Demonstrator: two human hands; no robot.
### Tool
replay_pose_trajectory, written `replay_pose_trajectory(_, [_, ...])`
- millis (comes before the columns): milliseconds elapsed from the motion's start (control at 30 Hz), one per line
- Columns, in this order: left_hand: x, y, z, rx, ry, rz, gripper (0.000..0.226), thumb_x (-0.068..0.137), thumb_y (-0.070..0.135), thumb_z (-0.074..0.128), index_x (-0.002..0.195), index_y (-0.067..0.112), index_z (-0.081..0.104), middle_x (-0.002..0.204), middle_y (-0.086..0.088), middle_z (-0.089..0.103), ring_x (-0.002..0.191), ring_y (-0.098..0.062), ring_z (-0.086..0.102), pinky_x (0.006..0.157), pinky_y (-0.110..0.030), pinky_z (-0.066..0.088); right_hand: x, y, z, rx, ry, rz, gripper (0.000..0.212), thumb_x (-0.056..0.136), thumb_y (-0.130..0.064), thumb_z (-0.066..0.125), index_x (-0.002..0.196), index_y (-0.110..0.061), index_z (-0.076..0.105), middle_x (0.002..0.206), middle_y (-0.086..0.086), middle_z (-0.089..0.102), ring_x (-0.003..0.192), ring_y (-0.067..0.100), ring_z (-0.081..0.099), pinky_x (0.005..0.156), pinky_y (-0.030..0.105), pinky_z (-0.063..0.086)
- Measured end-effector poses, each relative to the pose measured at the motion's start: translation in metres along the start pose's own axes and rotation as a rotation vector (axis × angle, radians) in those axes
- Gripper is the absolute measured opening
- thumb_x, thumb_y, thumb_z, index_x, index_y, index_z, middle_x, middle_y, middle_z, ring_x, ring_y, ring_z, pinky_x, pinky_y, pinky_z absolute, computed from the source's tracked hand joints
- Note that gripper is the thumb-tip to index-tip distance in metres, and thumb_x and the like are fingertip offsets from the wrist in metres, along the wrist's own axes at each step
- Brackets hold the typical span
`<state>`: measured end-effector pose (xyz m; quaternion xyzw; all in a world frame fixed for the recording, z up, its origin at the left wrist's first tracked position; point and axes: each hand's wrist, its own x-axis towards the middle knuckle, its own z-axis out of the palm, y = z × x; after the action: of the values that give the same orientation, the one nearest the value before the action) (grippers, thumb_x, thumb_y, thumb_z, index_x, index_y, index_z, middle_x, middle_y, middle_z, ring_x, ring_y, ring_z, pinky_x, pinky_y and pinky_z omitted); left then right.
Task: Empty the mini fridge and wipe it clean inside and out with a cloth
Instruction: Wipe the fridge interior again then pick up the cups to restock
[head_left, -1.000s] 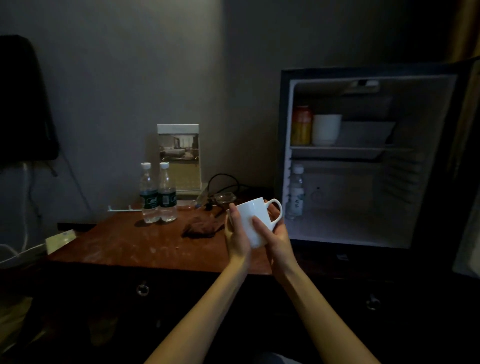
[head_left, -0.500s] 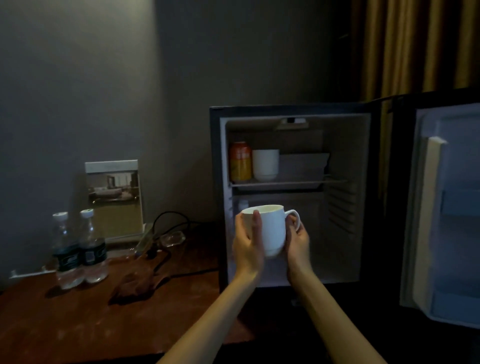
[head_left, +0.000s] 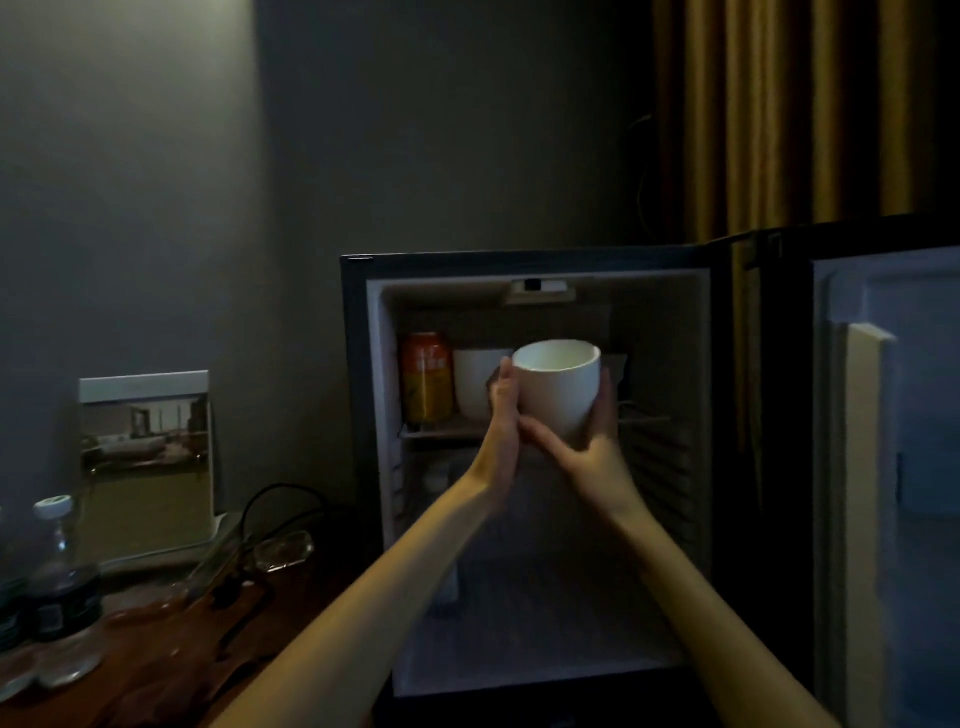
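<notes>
The black mini fridge stands open, its door swung out to the right. I hold a white mug in front of the upper wire shelf. My left hand presses flat against the mug's left side. My right hand cups it from below and from the right. An orange can and a second white cup stand on the shelf's left part. A clear bottle shows dimly in the lower compartment, partly behind my left arm.
Left of the fridge is a brown wooden table. On it are water bottles, a standing photo card, a black cable, a small glass dish and a dark brown cloth. Yellow curtains hang behind.
Both hands carried the mug from over the table to the right and up, to the fridge's upper shelf level. The view swung right and came closer to the fridge.
</notes>
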<state>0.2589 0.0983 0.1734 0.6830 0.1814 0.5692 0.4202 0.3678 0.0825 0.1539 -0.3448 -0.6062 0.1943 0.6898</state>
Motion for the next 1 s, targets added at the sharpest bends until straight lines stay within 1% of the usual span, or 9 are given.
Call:
replay_pose_trajectory(133, [0.016, 0.008, 0.003, 0.141, -0.134, 0.032, 0.072, 0.077, 0.083, 0.039, 0.136, 0.041, 0.032, 0.140, 0.012, 0.043, 0.116, 0.009, 0.051, 0.093, -0.012, 0.044, 0.032, 0.000, -0.014, 0.096, 0.082, 0.067, 0.088, 0.076, -0.020, 0.074, 0.145, -0.026, 0.019, 0.123, -0.004, 0.045, 0.114, 0.014, 0.047, 0.072, 0.010, 0.045])
replay_pose_trajectory(200, [0.029, 0.011, 0.001, 0.127, -0.187, 0.004, 0.060, 0.082, 0.076, 0.037, 0.131, 0.043, 0.033, 0.129, 0.021, 0.044, 0.105, 0.019, 0.052, 0.086, -0.004, 0.042, 0.052, 0.005, -0.018, 0.024, 0.098, 0.106, 0.095, 0.074, -0.015, 0.079, 0.149, -0.017, 0.021, 0.128, 0.002, 0.045, 0.115, 0.014, 0.046, 0.071, 0.010, 0.048])
replay_pose_trajectory(300, [0.041, 0.011, -0.005, 0.174, -0.210, -0.022, 0.030, 0.102, 0.045, 0.023, 0.130, 0.039, 0.030, 0.132, 0.014, 0.045, 0.105, 0.018, 0.051, 0.093, -0.006, 0.040, 0.073, 0.018, -0.023, -0.140, 0.087, 0.123, 0.127, 0.047, -0.065, 0.085, 0.148, -0.014, 0.027, 0.142, 0.010, 0.044, 0.127, 0.024, 0.047, 0.102, 0.043, 0.046])
replay_pose_trajectory(367, [0.045, 0.007, -0.011, 0.252, -0.225, -0.057, 0.059, 0.097, 0.058, 0.031, 0.146, 0.028, 0.019, 0.153, 0.007, 0.026, 0.133, 0.002, 0.032, 0.110, -0.013, 0.025, 0.085, 0.029, -0.024, -0.148, 0.076, 0.111, 0.131, 0.039, -0.079, 0.079, 0.142, -0.009, 0.037, 0.137, 0.007, 0.049, 0.124, 0.022, 0.050, 0.104, 0.042, 0.043])
replay_pose_trajectory(433, [0.046, 0.006, -0.016, 0.339, -0.243, -0.064, 0.082, 0.092, 0.063, 0.037, 0.151, 0.013, 0.010, 0.156, 0.008, 0.012, 0.144, -0.005, 0.015, 0.106, -0.005, 0.020, 0.081, 0.015, -0.021, -0.174, 0.087, 0.143, 0.106, 0.054, -0.055, 0.087, 0.138, -0.007, 0.044, 0.135, 0.009, 0.052, 0.121, 0.022, 0.051, 0.100, 0.037, 0.044])
replay_pose_trajectory(533, [0.051, -0.002, -0.027, 0.503, -0.242, -0.063, 0.070, 0.097, 0.049, 0.043, 0.153, 0.020, 0.011, 0.158, 0.005, 0.013, 0.143, -0.008, 0.020, 0.103, -0.009, 0.024, 0.085, 0.020, -0.023, -0.253, 0.055, 0.158, 0.077, 0.073, -0.022, 0.082, 0.138, -0.005, 0.045, 0.137, 0.016, 0.053, 0.124, 0.028, 0.052, 0.095, 0.031, 0.044])
replay_pose_trajectory(667, [0.051, -0.009, -0.035, 0.830, -0.271, 0.009, 0.073, 0.097, 0.030, 0.053, 0.153, 0.027, 0.006, 0.156, 0.000, 0.028, 0.138, -0.012, 0.032, 0.104, -0.017, 0.030, 0.090, 0.027, -0.025, -0.352, 0.044, 0.146, 0.079, 0.073, -0.030, 0.082, 0.139, -0.008, 0.045, 0.140, 0.015, 0.052, 0.125, 0.029, 0.052, 0.099, 0.034, 0.044])
replay_pose_trajectory(833, [0.046, -0.027, -0.054, 1.279, -0.351, 0.332, 0.057, 0.091, 0.020, 0.060, 0.144, 0.018, 0.040, 0.152, -0.004, 0.036, 0.138, -0.018, 0.035, 0.111, -0.038, 0.036, 0.098, 0.027, -0.029, -0.338, 0.024, 0.219, 0.076, 0.076, -0.028, 0.080, 0.139, -0.005, 0.044, 0.140, 0.016, 0.050, 0.126, 0.031, 0.050, 0.102, 0.039, 0.043])
replay_pose_trajectory(1000, [0.030, -0.041, -0.070, 1.410, -0.205, 0.505, 0.059, 0.085, 0.011, 0.062, 0.141, 0.015, 0.045, 0.161, -0.008, 0.010, 0.149, -0.023, 0.003, 0.116, -0.047, 0.027, 0.096, 0.025, -0.029, -0.307, 0.015, 0.216, 0.083, 0.073, -0.023, 0.083, 0.141, -0.007, 0.037, 0.139, 0.013, 0.051, 0.124, 0.028, 0.051, 0.103, 0.043, 0.044])
